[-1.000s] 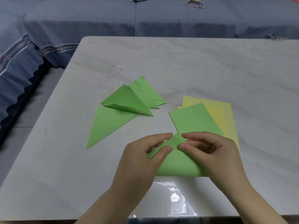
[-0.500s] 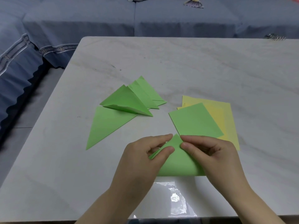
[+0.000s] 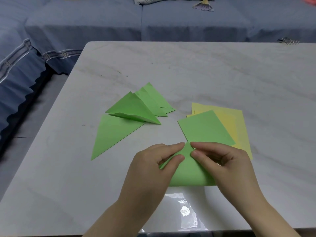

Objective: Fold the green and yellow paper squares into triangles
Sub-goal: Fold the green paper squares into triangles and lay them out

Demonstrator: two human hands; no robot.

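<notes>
Left hand (image 3: 150, 168): yours reaches in from the near edge, index stretched to the sheet's far corner and thumb pressed on top just beneath it. The other fingers are curled, and a fold of green shows between them and the thumb. It is a narrow pinch on the sheet.
Right hand (image 3: 227, 166): mirrors the left, index tip and thumb tip closing on the same corner from the right, with the remaining fingers curled under. It too pinches the sheet.
Sheet (image 3: 188, 173): green and doubled over. It lies on the table's near half between your hands, its rounded fold towards you and its corner pointing away, just over the green square's near edge.
Change: your hands stay where they were a second ago. The corner between your fingertips now reads as one sharper point. The other papers have not moved.
Green square (image 3: 205, 129): flat and unfolded, lying on the yellow squares.
Yellow squares (image 3: 239, 127): a flat stack right of centre, partly under the green square.
Triangles (image 3: 135, 108): several folded green ones overlapping left of centre, their near edge lying over the big triangle (image 3: 111, 134), which lies flat.
Table (image 3: 188, 65): pale marble top.
Sofa (image 3: 102, 23): blue, behind the table.
</notes>
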